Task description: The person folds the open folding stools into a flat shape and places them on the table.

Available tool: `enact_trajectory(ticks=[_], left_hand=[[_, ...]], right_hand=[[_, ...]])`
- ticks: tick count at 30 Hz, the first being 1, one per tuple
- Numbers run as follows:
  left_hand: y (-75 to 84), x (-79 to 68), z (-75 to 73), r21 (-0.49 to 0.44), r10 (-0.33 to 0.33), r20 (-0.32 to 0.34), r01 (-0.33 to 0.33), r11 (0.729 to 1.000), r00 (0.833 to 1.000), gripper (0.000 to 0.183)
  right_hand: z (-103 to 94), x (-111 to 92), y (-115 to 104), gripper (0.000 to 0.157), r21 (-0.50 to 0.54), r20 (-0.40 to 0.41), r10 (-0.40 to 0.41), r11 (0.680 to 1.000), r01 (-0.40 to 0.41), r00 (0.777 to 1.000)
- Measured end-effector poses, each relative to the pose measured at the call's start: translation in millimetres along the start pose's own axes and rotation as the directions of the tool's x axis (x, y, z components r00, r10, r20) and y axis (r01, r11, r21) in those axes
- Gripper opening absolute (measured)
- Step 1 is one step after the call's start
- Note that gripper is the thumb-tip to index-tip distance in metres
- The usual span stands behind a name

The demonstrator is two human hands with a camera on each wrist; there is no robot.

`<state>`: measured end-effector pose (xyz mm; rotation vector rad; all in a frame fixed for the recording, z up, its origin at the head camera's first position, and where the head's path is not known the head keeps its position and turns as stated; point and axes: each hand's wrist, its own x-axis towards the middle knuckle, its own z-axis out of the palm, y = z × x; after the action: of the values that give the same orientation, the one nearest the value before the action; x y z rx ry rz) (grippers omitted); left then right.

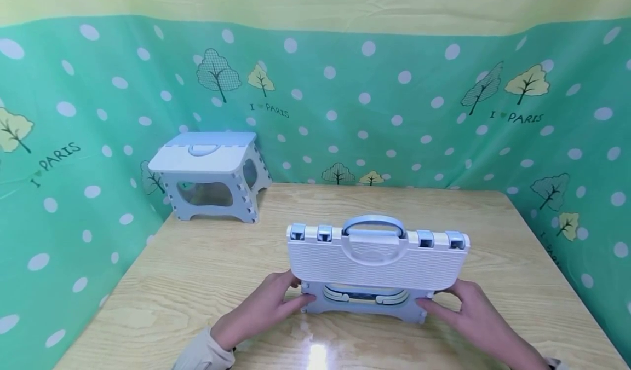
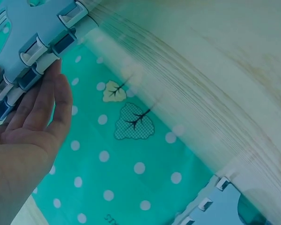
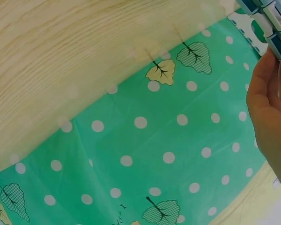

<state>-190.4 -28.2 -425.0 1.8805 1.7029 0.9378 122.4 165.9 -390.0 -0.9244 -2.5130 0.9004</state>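
Observation:
A light blue and white folding step stool (image 1: 315,261) stands partly folded on the table in the head view, its carry handle at the top and its white top panel hanging toward me. My left hand (image 1: 266,307) grips the stool's left leg side, thumb on the near face and fingers behind. On the opposite side, my right hand (image 1: 468,312) holds the leg end in the same way. The left wrist view shows the fingers against the hinged side. In the right wrist view, only part of the right hand (image 3: 269,101) and a corner of the stool appear.
A second folding stool (image 1: 199,159), unfolded and upright, stands at the table's far left corner. The wooden table (image 1: 236,249) meets a green dotted curtain (image 1: 345,113) at the back and along both sides.

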Motion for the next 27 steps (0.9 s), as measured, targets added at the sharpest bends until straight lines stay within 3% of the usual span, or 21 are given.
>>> enact_trajectory(ticks=[9,13,16,18,22,27], left_hand=[[-2.3,4.8,1.1,-0.006,-0.002,-0.015,0.002,1.0,1.0,0.047],[-3.6,9.2,6.4,0.062,-0.032,-0.013,0.033,0.998,0.999,0.052],[-1.4,12.4,11.8,0.089,-0.057,0.0,0.057,0.994,0.998,0.052],[1.3,14.6,17.2,0.046,-0.073,0.045,0.071,0.996,0.996,0.052],[7.6,17.1,31.4,-0.014,-0.077,0.175,0.081,0.997,0.982,0.054],[15.9,18.1,43.5,-0.01,-0.049,0.286,0.053,0.999,0.957,0.056]], right_hand=[[-7.7,11,-5,0.03,0.022,0.058,-0.053,0.998,0.052,0.997],[-10.0,16,-3,0.027,0.052,0.079,-0.095,0.994,0.091,0.992],[-12.2,16,1,0.03,0.07,0.127,-0.065,0.996,0.057,0.99],[-14.6,13,7,0.033,0.057,0.177,-0.001,0.998,-0.009,0.984],[-17.7,4,24,0.038,0.039,0.289,0.117,0.99,-0.134,0.95],[-19.7,-5,42,0.045,0.096,0.445,0.195,0.96,-0.263,0.874]])
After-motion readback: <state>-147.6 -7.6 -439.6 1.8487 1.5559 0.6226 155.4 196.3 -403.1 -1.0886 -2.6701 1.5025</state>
